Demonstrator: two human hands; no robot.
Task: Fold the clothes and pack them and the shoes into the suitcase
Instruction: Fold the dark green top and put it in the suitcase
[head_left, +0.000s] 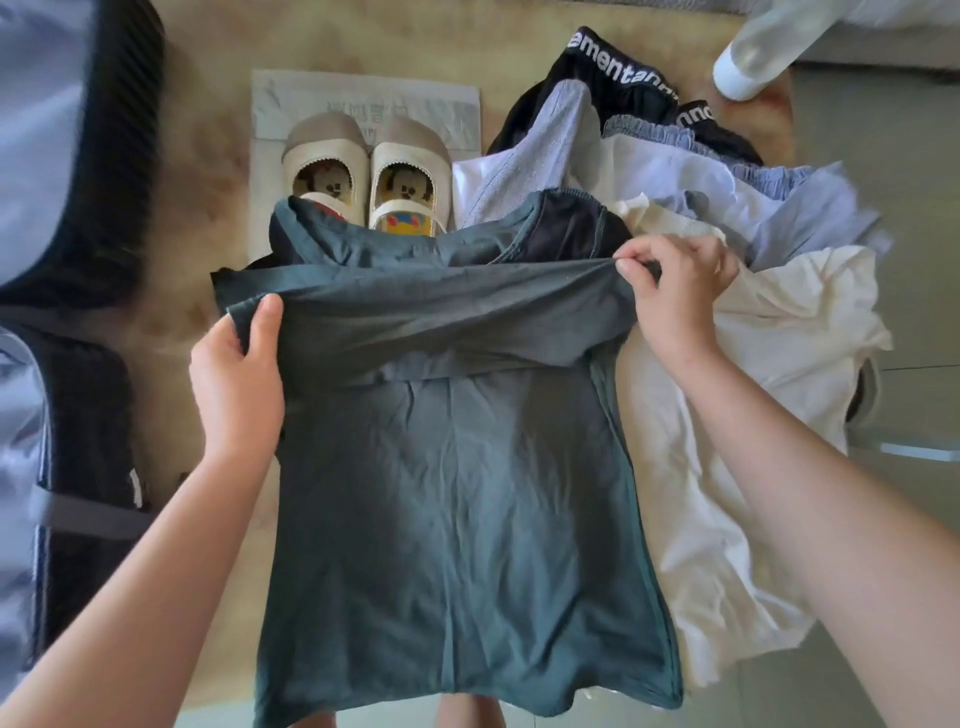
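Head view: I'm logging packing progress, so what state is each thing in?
Green T-shirt: partly folded, held at both sides.
Left hand: grips the T-shirt's left side.
Right hand: pinches its right side.
Shoes: side by side on a white sheet, unpacked.
Clothes pile: unfolded, heaped.
Suitcase: open, at the left.

Head view, both arms in frame. The left hand (236, 374) is bare; left forearm (156, 545) bare from wrist down to the lower-left frame edge. The right hand (675, 291) is bare; right forearm (810, 493) bare from wrist out to the right frame edge. One nail (625, 268) on it shows: short, trimmed close. At the bottom edge, two bare legs (470, 717), only small patches showing. Clothing worn: hidden, cannot tell.
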